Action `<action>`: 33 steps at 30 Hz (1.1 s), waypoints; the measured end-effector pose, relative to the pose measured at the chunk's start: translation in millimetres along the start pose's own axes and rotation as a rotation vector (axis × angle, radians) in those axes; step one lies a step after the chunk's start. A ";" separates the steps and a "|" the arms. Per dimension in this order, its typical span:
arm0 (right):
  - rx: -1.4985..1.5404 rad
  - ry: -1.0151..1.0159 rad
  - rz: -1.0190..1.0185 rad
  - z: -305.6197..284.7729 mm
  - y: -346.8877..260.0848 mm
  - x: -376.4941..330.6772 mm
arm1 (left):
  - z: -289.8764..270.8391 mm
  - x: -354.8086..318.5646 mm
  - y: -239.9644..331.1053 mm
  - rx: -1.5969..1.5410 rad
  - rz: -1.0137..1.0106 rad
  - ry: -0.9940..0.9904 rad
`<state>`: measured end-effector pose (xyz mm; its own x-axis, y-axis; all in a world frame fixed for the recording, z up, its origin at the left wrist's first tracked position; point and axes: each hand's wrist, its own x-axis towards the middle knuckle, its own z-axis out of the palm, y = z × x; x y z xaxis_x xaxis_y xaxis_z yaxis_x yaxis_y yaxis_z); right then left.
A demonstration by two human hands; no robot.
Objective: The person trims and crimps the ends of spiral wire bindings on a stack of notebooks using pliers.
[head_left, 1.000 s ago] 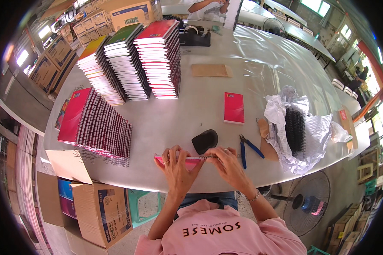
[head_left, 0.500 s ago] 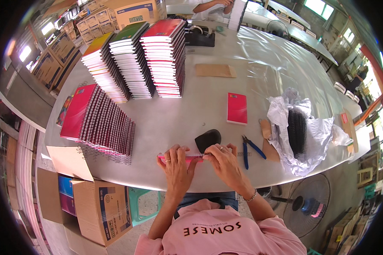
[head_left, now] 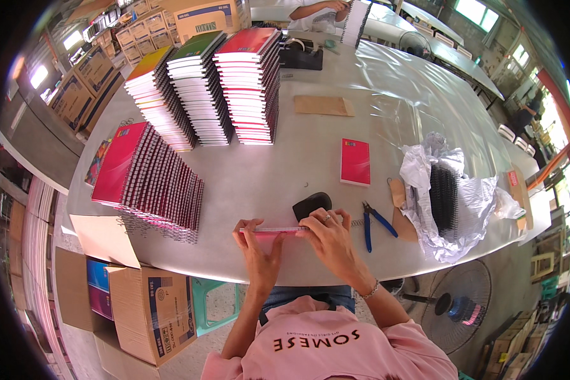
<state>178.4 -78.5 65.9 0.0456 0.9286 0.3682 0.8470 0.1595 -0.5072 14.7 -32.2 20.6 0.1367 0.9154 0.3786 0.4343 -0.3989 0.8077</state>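
A small red notebook (head_left: 273, 230) is held edge-up near the table's front edge. My left hand (head_left: 259, 253) grips it at its left end, fingers over the far side and thumb on the near side. My right hand (head_left: 330, 244) is closed at the notebook's right end, fingertips pinched at its spine. A length of spiral wire (head_left: 359, 223) sticks out to the right from under that hand. Just beyond the right fingers lies a black pad-like object (head_left: 311, 205). Blue-handled cutting pliers (head_left: 377, 227) lie to the right of my right hand.
A stack of red notebooks (head_left: 117, 161) stands left, taller stacks (head_left: 246, 88) behind. One red notebook (head_left: 355, 162) lies flat. Black wire coils (head_left: 444, 196) rest in crumpled wrapping at right. An open carton (head_left: 158, 310) stands below the table. Another person's hand (head_left: 339, 5) shows at the far side.
My left fingers have shifted slightly left and spread along the notebook. My right hand has moved a little farther right, and less wire shows beyond it.
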 end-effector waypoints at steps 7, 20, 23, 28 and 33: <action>0.064 -0.196 -0.036 -5.6 4.0 -3.5 | -4.5 5.4 -6.3 0.018 0.111 -0.078; 0.047 -0.034 0.174 35.0 51.5 0.9 | -20.4 19.3 -22.3 -0.052 0.214 -0.170; 0.507 -0.196 0.321 16.8 52.2 10.6 | -18.9 17.3 -27.7 -0.094 0.162 -0.168; 1.442 -0.726 0.181 -33.4 72.9 13.6 | -14.5 15.8 -35.9 -0.177 0.076 -0.150; 1.091 -0.753 0.258 -39.1 51.6 16.9 | -11.5 16.4 -45.4 -0.202 0.059 -0.184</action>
<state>243.6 -67.7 76.4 -0.4595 0.8726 -0.1659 -0.0075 -0.1906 -0.9816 -13.0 0.3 -4.6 0.3235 0.8773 0.3544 0.2366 -0.4376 0.8675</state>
